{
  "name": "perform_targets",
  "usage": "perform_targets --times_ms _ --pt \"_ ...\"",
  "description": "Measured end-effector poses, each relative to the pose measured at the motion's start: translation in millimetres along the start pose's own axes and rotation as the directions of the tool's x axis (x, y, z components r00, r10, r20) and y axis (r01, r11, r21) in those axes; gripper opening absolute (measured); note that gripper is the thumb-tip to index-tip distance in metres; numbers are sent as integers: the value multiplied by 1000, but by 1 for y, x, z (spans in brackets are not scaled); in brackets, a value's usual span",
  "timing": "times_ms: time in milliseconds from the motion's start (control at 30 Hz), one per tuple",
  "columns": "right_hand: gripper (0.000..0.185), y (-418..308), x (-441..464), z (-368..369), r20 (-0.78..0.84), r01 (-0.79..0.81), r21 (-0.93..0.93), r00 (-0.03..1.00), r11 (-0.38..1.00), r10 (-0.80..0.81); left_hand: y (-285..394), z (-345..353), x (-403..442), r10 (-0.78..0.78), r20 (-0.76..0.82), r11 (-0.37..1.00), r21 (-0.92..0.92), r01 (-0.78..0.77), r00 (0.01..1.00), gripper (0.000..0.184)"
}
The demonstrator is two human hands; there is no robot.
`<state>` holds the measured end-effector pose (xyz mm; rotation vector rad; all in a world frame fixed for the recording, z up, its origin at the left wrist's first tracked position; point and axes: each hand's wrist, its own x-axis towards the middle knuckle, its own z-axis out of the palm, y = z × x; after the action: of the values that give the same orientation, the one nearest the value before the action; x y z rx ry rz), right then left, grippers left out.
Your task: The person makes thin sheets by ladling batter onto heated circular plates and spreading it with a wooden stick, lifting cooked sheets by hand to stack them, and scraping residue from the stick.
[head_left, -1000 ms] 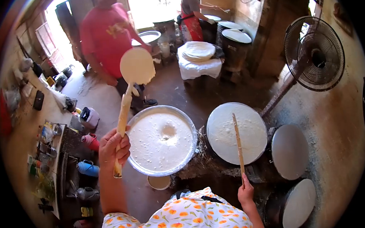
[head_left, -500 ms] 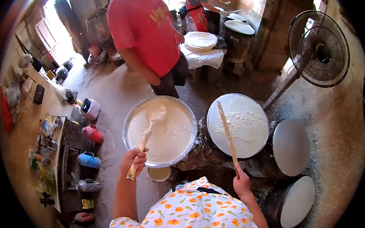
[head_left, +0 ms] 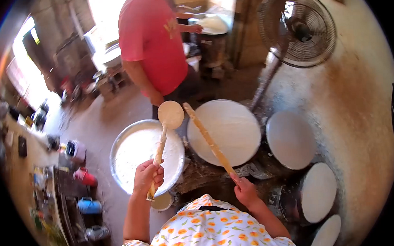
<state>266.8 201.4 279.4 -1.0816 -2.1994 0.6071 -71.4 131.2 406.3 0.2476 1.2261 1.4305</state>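
Note:
My left hand [head_left: 149, 176] is closed around the handle of a ladle [head_left: 171, 115]. Its round bowl, covered with pale batter, is above the upper right rim of a wide metal basin [head_left: 115, 143] of white batter. My right hand [head_left: 245, 191] grips one end of a long flat wooden stick [head_left: 210, 143]. The stick slants up and left across the near left edge of a round griddle, its far tip close to the ladle's bowl. A smooth white layer [head_left: 232, 130] covers the griddle. Whether the stick touches it, I cannot tell.
More round griddles [head_left: 291, 139] stand along the right wall, with a pedestal fan [head_left: 302, 30] beyond. A person in a red shirt [head_left: 153, 46] stands behind the basin. A small tub [head_left: 162, 201] is below the basin. Thermos flasks [head_left: 89, 205] are on the left.
My left hand has lifted the ladle out of the basin's batter. The stick's tip has swung left, off the middle of the griddle. The view has turned right.

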Motion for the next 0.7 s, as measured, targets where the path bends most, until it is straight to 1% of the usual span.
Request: perform_targets --times_ms 33,67,100,133,167,200,267,300,333,400,433,467,533,567,600,633,700 --pt "63 1 -2 -7 -21 -16 -19 1000 1000 15 -1 22 2 4 7 998 62 -5 1000 12" --pt "63 0 -3 -16 -60 -53 -39 997 998 50 -3 44 4 -16 54 996 86 12 998 12" --pt "63 -1 -4 -27 -89 -72 -65 994 995 66 -7 65 7 16 105 985 172 -34 994 9" --pt "63 0 -9 -38 -121 -96 -93 989 991 84 -11 88 9 43 165 964 251 -84 985 12" --pt "66 12 -19 -44 -158 -125 -140 982 982 102 -18 114 10 59 201 947 299 -118 978 18" --pt "66 20 -28 -54 -203 -178 -160 969 971 144 -28 136 15 23 256 942 319 -107 966 18" --pt "70 34 -45 -75 -231 -286 -271 946 919 226 -48 177 21 89 374 872 419 -254 923 17" --pt "75 47 -57 -84 -241 -321 -308 937 896 253 -58 201 22 57 405 858 448 -252 913 17" --pt "75 52 -66 -95 -275 -357 -310 921 881 277 -69 223 24 33 439 852 458 -255 898 17" --pt "70 64 -83 -117 -345 -495 -319 855 809 387 -100 264 32 24 528 840 450 -303 849 16" --pt "72 77 -96 -122 -347 -550 -310 825 775 446 -115 283 36 -1 567 843 444 -305 824 15" --pt "72 86 -108 -126 -367 -569 -306 810 763 457 -131 298 44 -40 585 836 464 -294 810 15" --pt "75 101 -127 -140 -370 -639 -271 759 720 535 -169 328 58 -69 648 857 428 -288 759 15" --pt "76 103 -134 -148 -287 -719 -265 695 643 659 -187 343 62 -95 657 864 428 -266 748 15" --pt "76 109 -142 -152 -301 -729 -256 684 635 664 -202 355 66 -122 664 870 430 -243 738 15" --pt "75 116 -152 -152 -318 -735 -229 676 638 665 -218 364 76 -177 688 873 440 -211 703 15" --pt "74 125 -167 -150 -336 -750 -169 654 639 678 -244 376 91 -247 725 861 469 -198 643 15"
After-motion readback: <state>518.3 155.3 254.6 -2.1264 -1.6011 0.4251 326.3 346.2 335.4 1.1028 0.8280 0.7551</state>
